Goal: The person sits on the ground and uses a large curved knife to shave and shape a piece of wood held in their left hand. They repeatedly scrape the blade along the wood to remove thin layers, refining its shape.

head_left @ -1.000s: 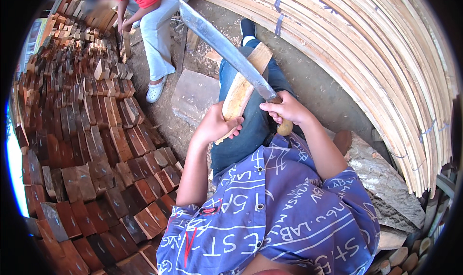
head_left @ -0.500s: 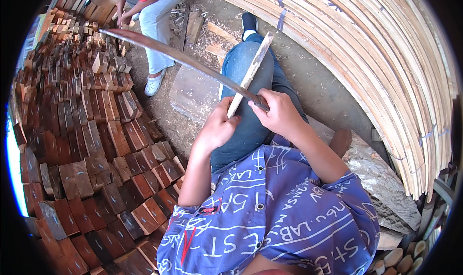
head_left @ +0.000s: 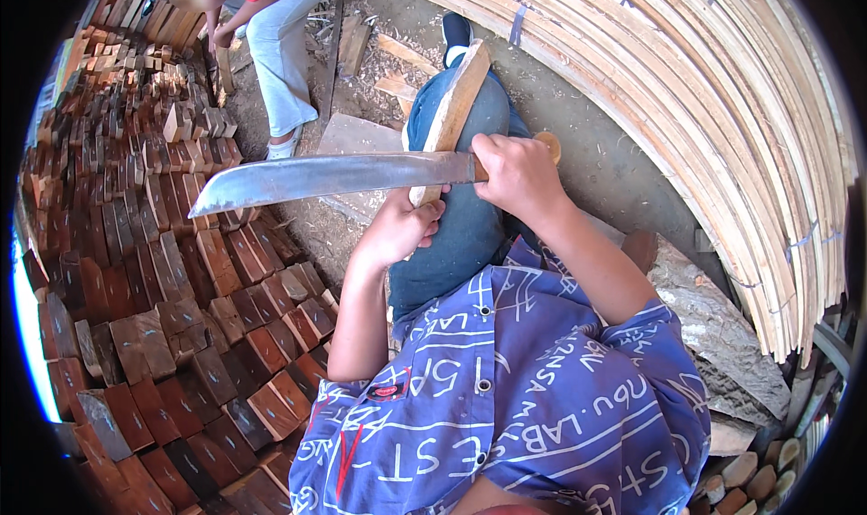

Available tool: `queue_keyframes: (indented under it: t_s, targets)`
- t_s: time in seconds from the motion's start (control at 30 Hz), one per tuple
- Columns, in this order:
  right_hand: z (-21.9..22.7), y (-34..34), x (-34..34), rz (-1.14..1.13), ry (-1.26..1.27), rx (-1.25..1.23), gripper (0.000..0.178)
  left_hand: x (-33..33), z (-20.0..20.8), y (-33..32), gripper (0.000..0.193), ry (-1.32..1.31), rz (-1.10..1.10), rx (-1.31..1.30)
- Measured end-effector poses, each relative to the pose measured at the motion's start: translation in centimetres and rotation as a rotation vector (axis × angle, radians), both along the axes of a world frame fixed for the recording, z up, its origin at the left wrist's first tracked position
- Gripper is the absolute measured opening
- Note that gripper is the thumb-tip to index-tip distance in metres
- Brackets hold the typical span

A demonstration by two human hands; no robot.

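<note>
While the wood piece point(head_left: 462, 91) slants over the raised leg point(head_left: 452, 258), the left hand point(head_left: 402, 229) clasps its lower end, probably to steady it with most of its length exposed. Crossing it is the machete point(head_left: 316, 176); whether blade touches wood, I cannot tell. The right hand point(head_left: 524, 176) is wrapped around the handle, seemingly to keep clear of the edge. Offcuts point(head_left: 406, 55) lie beyond the board's point(head_left: 357, 134) far right corner; blocks point(head_left: 144, 334) fill the left.

Blocks point(head_left: 153, 334) lie left, strips point(head_left: 713, 127) right, stick point(head_left: 459, 100) between.
</note>
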State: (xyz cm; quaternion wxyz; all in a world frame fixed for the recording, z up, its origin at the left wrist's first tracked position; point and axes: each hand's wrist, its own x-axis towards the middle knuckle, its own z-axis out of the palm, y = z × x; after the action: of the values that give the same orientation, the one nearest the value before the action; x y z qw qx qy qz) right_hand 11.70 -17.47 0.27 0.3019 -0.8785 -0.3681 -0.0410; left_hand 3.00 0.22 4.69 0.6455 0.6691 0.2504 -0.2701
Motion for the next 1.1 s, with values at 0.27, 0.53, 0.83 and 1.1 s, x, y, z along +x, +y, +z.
queue_keyframes:
  t_s: [0.27,0.53,0.83,1.1]
  targets:
    - [-0.6,-2.8,2.0,-0.009,-0.112,-0.052,0.036,-0.2,0.2,-1.1,0.032,-0.002,-0.017,0.024]
    - [1.0,-1.7,-0.5,0.037,0.078,-0.096,0.035,-0.1,-0.5,-0.6,0.033,0.042,0.115,-0.094]
    - [2.0,-4.4,1.8,-0.11,-0.114,-0.168,0.023,-0.8,-0.7,-0.5,0.03,0.051,0.283,-0.303]
    - [1.9,-2.8,-1.0,-0.059,0.175,-0.208,0.026,-0.7,-1.1,-1.2,0.02,0.014,0.332,-0.453]
